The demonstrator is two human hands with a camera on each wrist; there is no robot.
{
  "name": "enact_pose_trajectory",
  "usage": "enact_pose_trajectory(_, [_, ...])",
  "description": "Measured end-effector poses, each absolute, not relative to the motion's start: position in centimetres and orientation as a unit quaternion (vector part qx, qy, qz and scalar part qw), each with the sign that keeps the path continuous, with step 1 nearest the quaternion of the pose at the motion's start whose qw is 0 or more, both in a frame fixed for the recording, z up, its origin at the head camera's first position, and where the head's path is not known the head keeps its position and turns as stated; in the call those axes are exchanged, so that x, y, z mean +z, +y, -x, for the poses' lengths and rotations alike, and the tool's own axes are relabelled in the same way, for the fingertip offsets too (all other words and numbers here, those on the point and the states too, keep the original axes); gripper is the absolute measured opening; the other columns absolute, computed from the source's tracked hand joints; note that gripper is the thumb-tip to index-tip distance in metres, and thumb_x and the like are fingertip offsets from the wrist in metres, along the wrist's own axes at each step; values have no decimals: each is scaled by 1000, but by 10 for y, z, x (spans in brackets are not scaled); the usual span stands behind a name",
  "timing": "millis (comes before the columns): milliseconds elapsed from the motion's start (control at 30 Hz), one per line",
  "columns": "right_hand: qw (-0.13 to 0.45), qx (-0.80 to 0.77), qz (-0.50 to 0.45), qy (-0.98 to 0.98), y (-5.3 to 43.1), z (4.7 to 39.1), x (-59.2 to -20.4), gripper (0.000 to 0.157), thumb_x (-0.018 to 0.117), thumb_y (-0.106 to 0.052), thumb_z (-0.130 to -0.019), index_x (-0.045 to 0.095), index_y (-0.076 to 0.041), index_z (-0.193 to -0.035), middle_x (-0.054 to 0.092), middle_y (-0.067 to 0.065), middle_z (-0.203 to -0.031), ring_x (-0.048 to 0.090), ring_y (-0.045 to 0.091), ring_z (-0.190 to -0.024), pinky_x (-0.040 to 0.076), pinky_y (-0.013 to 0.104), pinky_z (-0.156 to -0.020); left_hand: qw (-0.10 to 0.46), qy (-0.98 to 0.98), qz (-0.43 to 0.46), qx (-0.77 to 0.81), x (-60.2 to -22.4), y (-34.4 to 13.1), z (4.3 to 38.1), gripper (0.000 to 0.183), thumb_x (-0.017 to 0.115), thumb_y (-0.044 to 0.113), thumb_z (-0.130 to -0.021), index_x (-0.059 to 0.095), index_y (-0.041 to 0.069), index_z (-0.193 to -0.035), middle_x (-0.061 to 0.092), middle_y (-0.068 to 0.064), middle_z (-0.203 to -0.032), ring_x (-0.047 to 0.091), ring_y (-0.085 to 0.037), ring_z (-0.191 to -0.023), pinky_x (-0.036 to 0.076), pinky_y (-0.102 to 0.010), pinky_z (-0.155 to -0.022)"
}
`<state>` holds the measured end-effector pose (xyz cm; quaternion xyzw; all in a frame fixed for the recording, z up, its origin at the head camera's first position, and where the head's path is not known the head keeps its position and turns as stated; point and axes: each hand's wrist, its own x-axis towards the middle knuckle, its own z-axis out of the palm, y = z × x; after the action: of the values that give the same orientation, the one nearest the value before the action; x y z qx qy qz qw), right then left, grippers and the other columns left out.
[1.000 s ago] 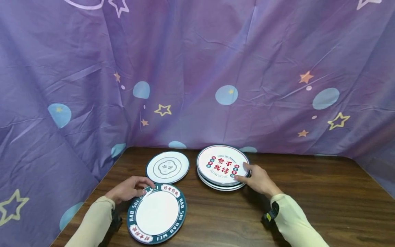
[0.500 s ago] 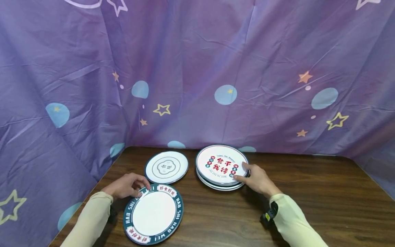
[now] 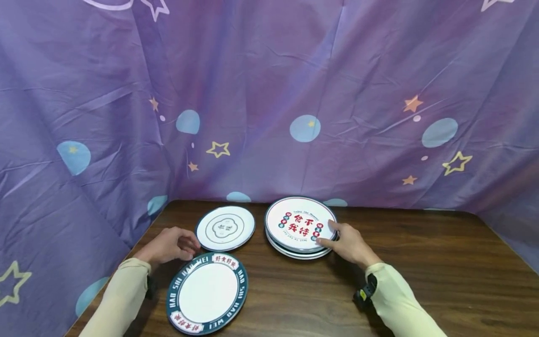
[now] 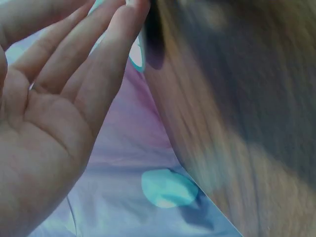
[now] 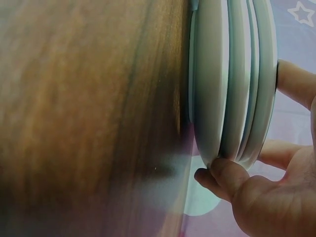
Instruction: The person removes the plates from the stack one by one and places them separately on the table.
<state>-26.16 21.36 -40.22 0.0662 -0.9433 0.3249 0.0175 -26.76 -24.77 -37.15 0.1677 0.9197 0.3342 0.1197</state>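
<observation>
My right hand (image 3: 349, 243) grips the right edge of a stack of white plates (image 3: 294, 206) near the back of the table. In the right wrist view, thumb and a finger lie at the upper rim of the stacked plates (image 5: 210, 84), while other fingertips (image 5: 227, 173) reach down to the lowest rim. Red characters mark the top plate. My left hand (image 3: 170, 245) hovers beside the upper left rim of a green-rimmed plate (image 3: 208, 292), its fingers loosely bent around nothing. In the left wrist view the palm (image 4: 44, 138) is bare.
A white plate (image 3: 225, 228) with a grey flower outline lies behind the green-rimmed one, left of the stack. All stand on a dark wooden table (image 3: 421, 262). A purple patterned curtain (image 3: 252, 93) hangs along the back and left.
My left hand has drawn back up and left, its fingers coming off the green-rimmed plate's rim. The right hand keeps its place on the stack. The whole head view has shifted slightly.
</observation>
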Motion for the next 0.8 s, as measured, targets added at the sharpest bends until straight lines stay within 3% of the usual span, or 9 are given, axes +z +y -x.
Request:
enact_pose_trajectory(133, [19, 321, -67, -944, 215, 262, -402, 79, 76, -36, -88, 46, 15, -140, 48, 34, -145, 44, 48, -138, 39, 58, -112, 73, 911, -177, 364, -369, -237, 271, 29, 69, -2, -88, 66, -5, -117, 74, -21, -111, 73, -29, -101, 61, -36, -83])
enact_pose_trajectory(333, [21, 320, -69, -945, 215, 262, -401, 80, 76, -38, -87, 47, 14, -140, 50, 33, -144, 46, 48, -137, 40, 58, -111, 16, 890, -143, 433, -364, -209, 273, 40, 61, 7, -96, 56, -1, -135, 67, -24, -129, 67, -34, -118, 57, -40, -95])
enact_pose_trajectory(467, [30, 318, -69, -945, 216, 263, -399, 80, 77, -39, -87, 48, 13, -140, 51, 33, -143, 46, 48, -136, 40, 58, -111, -14, 859, -141, 492, -357, -187, 273, 41, 56, 6, -98, 52, -4, -138, 62, -26, -134, 62, -38, -125, 55, -39, -99])
enact_pose_trajectory(800, [23, 330, -53, -942, 214, 259, -401, 80, 77, -38, -86, 47, 11, -142, 51, 33, -144, 46, 47, -137, 40, 58, -111, -11, 755, -55, 653, -360, -143, 279, 36, 45, 5, -103, 50, -8, -137, 57, -29, -139, 57, -38, -131, 52, -38, -105])
